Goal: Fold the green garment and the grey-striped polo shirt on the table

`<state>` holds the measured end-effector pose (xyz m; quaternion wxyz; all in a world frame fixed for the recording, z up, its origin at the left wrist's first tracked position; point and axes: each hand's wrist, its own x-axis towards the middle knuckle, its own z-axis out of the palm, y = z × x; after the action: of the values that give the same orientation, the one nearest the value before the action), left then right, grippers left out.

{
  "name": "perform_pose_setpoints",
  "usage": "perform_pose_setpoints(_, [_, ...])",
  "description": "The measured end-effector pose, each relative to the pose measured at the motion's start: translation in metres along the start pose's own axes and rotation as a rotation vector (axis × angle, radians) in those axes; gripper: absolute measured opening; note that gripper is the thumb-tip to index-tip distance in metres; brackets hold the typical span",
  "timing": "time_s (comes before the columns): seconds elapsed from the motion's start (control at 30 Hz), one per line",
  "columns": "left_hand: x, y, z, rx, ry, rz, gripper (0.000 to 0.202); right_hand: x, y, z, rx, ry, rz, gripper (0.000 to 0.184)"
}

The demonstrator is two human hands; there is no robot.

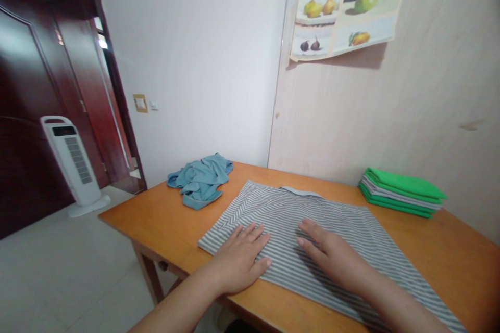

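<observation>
A grey-and-white striped shirt (pixel 273 213) lies spread out on the wooden table (pixel 156 218), its pale collar band at the far edge. Resting flat on the near left part of the cloth is my left hand (pixel 244 260), fingers spread. My right hand (pixel 332 252) is over the middle of the shirt with its fingers stretched out and thumb apart; a shadow lies under it, and I cannot tell whether it touches the fabric. Neither hand grips anything. The shirt's near right part runs under my right forearm and out of the frame.
A crumpled blue-green garment (pixel 203 179) lies at the table's far left. Folded green and grey cloths (pixel 402 192) are stacked at the far right, near the wall. A white tower fan or heater (pixel 76 166) stands on the floor by the dark red door (pixel 23 114).
</observation>
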<state>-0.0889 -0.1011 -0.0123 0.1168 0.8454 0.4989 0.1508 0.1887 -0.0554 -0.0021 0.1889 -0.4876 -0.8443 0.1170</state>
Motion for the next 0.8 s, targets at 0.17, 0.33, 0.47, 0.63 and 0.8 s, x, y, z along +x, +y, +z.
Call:
perform_pose_setpoints(0.17, [-0.002,-0.008,-0.006,-0.068,-0.058,-0.006,0.062,0.004,-0.005,0.029,-0.069,-0.066,-0.064,0.069])
perform_pose_setpoints(0.33, [0.028,-0.039,-0.026,-0.298,0.157,-0.086,0.038,0.002,-0.002,0.037,-0.087,-0.060,-0.062,0.069])
perform_pose_setpoints(0.47, [0.084,-0.074,-0.046,-0.214,0.294,-0.240,0.023,0.004,-0.004,0.036,-0.095,-0.064,-0.057,0.069])
perform_pose_setpoints(0.63, [0.146,-0.104,-0.051,-0.133,0.305,-0.477,0.019,0.005,-0.003,0.036,-0.102,-0.098,-0.061,0.067])
perform_pose_setpoints(0.8, [0.175,-0.112,-0.035,-0.171,0.268,-0.565,0.013,0.006,0.000,0.039,-0.102,-0.101,-0.066,0.065])
